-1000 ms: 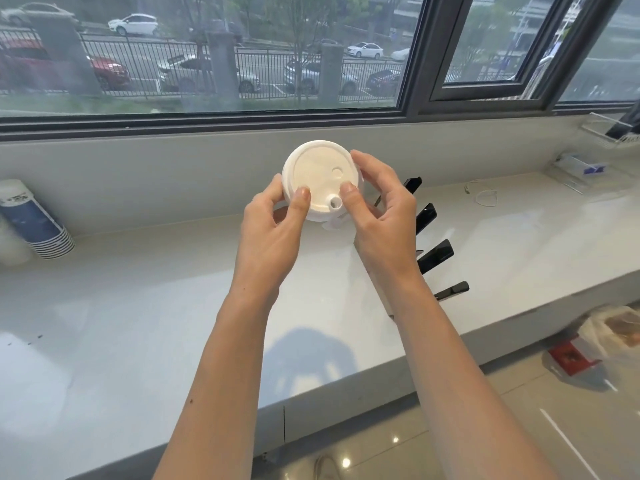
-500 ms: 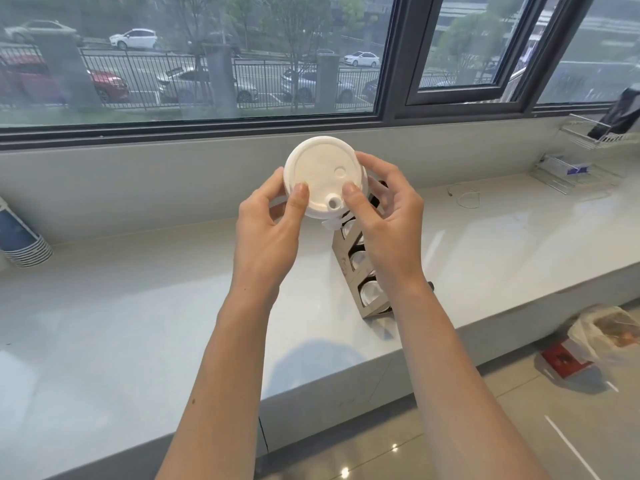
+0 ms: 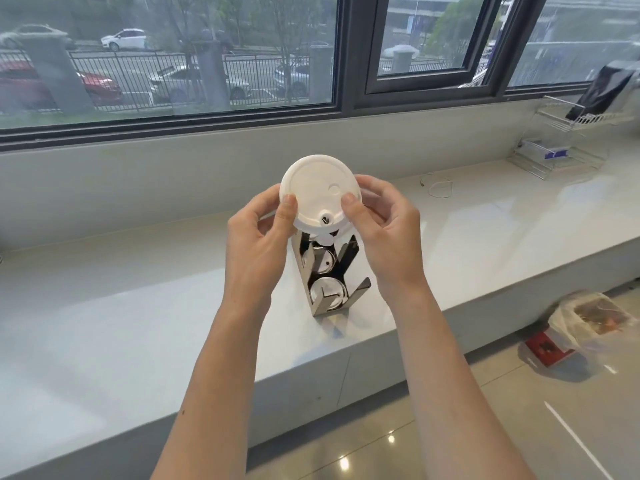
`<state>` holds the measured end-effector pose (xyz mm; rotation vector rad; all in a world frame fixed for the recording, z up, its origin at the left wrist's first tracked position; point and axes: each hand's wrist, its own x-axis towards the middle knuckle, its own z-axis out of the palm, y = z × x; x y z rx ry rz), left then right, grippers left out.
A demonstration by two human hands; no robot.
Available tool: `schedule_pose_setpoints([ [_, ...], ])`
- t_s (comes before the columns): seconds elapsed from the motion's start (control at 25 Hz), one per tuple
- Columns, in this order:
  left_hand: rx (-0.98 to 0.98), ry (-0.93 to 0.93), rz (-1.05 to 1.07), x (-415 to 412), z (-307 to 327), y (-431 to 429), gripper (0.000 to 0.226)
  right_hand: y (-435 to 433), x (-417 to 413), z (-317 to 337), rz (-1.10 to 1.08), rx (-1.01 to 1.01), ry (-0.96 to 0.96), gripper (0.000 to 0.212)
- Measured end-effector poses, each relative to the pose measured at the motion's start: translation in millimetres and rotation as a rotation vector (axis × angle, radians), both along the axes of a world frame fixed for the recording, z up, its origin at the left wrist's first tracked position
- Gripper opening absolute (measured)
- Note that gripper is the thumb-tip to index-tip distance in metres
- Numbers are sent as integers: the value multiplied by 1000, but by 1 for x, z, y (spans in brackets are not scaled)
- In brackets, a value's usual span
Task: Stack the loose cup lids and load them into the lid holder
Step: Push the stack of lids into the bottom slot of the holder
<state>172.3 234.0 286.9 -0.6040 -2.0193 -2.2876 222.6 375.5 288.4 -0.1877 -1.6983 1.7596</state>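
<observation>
Both my hands hold a white round cup lid [image 3: 317, 192] up in front of me, its flat top facing the camera. My left hand [image 3: 256, 244] pinches its left rim and my right hand [image 3: 388, 233] its right rim, thumbs on the top face. Whether more lids are stacked behind it is hidden. Directly below stands the shiny metal lid holder [image 3: 332, 278] with black slanted arms, on the white counter [image 3: 138, 323]. Its mirrored back shows round lid shapes; I cannot tell whether they are real lids or reflections.
A wire rack [image 3: 564, 140] with a dark bag sits at the counter's far right, a thin white cord [image 3: 438, 185] near it. On the floor to the right lies a clear plastic bag [image 3: 588, 317] by a red box [image 3: 547, 348]. The window wall runs behind.
The view has swung right, so the paper cups at the left have left the frame and the holder now faces me front-on. My hands still hold the lid at the same height.
</observation>
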Motion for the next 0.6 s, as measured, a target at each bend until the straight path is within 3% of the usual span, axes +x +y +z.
schedule_pose_setpoints([
  [0.4, -46, -227, -2, 21, -39, 46, 27, 64, 20, -42, 45, 5, -180, 26],
  [0.6, -56, -335, 0, 17, -59, 53, 13, 77, 15, -61, 90, -3, -285, 24],
])
